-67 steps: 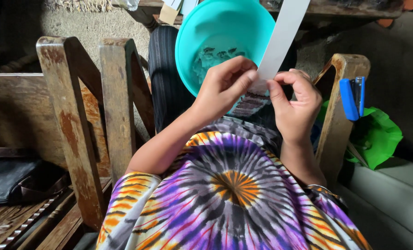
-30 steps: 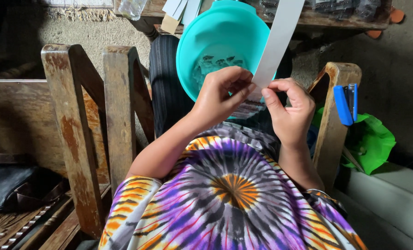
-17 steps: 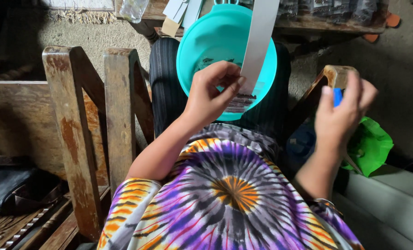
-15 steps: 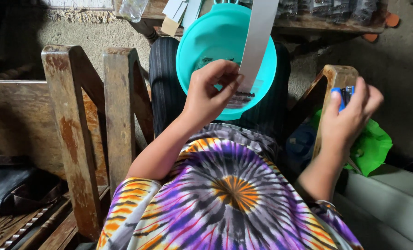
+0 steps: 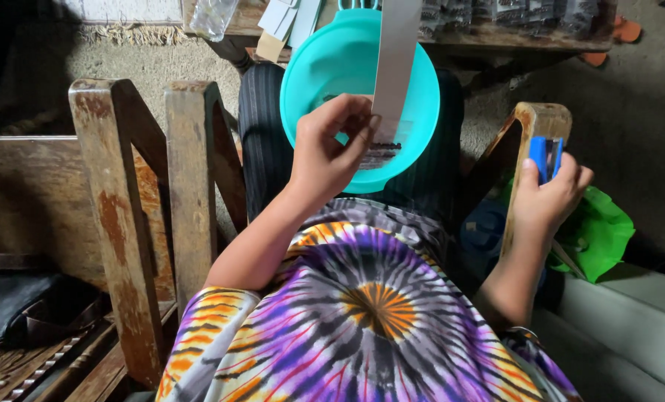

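Note:
My left hand (image 5: pixel 329 149) pinches the lower end of a long white paper strip (image 5: pixel 394 67) together with a small clear packet of dark bits (image 5: pixel 381 152), holding them upright over a turquoise plastic bowl (image 5: pixel 314 71) on my lap. My right hand (image 5: pixel 548 197) is out to the right, closed around a blue stapler (image 5: pixel 545 156) beside the wooden chair armrest (image 5: pixel 526 123). The two hands are well apart.
Worn wooden chair arms (image 5: pixel 116 201) stand to my left. A low wooden table (image 5: pixel 496 33) ahead carries card pieces (image 5: pixel 288 18) and dark packets. A green bag (image 5: pixel 600 231) lies at right, a black bag (image 5: pixel 20 305) at lower left.
My right hand let go of the strip, swung out to the right armrest and took hold of the blue stapler. My left hand keeps the strip and packet over the bowl.

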